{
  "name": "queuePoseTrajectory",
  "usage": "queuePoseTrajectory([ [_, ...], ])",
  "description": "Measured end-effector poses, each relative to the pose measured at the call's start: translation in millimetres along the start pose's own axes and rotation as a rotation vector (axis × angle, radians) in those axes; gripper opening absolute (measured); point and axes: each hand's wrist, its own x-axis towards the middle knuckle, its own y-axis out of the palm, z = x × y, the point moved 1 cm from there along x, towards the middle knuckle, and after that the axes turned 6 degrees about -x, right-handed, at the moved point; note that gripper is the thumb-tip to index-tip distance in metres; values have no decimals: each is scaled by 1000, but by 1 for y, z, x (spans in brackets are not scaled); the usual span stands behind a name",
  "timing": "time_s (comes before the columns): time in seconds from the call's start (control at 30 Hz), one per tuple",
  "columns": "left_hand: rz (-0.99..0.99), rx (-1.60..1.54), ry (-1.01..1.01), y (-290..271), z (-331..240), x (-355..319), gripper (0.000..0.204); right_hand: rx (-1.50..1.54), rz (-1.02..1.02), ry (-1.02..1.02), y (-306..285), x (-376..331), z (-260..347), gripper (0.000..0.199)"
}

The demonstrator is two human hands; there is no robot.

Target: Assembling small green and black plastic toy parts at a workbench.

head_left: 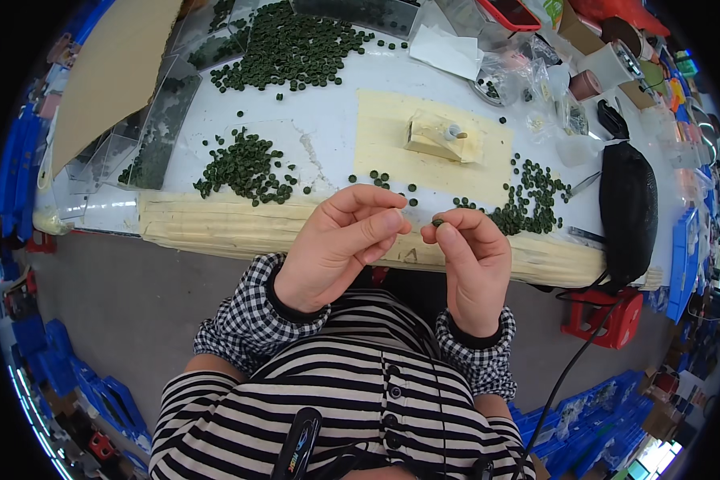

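Just over the table's near edge, my two hands are close together with a small gap between their fingertips. Between thumb and fingers, my right hand [476, 260] pinches a small dark green round piece [438, 222]. My left hand [344, 244] is closed, thumb pressed to the fingers; whatever it may hold is too small or hidden. Similar green pieces lie in a pile [246, 170] left of my hands and a looser spread [536, 196] to the right. Beyond my hands, a tape-covered block [432, 138] with a short white peg [454, 130] rests on a yellow sheet [376, 112].
A larger heap of green pieces [296, 44] covers the far table beside clear plastic bins [168, 120] and a cardboard sheet [120, 72]. White paper [444, 52] and a red-cased phone [510, 14] lie far right. A black corded object [628, 212] stands above a red stool [608, 318].
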Motion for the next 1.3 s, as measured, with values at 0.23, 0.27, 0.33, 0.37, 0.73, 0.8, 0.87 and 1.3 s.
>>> queuePoseTrajectory([
  [0.23, -87, 78, -29, 9, -3, 0, 21, 46, 36, 0, 0, 1, -5, 12],
  [0.27, -85, 89, -24, 8, -3, -1, 21, 32, 33, -4, 1, 1, -3, 12],
  [0.33, -77, 108, -10, 7, -2, -2, 21, 3, 26, -11, 5, 1, 2, 12],
  [0.37, -69, 115, -2, 6, -1, -1, 21, -74, 3, -46, 6, 1, 2, 12],
  [0.73, -90, 283, 63, 5, 2, -3, 17, -602, -87, -379, 9, 2, 5, 15],
  [0.8, -105, 288, 44, 5, 2, -3, 17, -646, -87, -433, 10, 3, 5, 15],
  [0.87, -109, 296, 38, 6, 3, -3, 17, -681, -92, -472, 11, 4, 4, 15],
  [1.3, -174, 292, 36, 11, 8, 0, 16, -518, -146, -382, 13, 2, -5, 13],
])
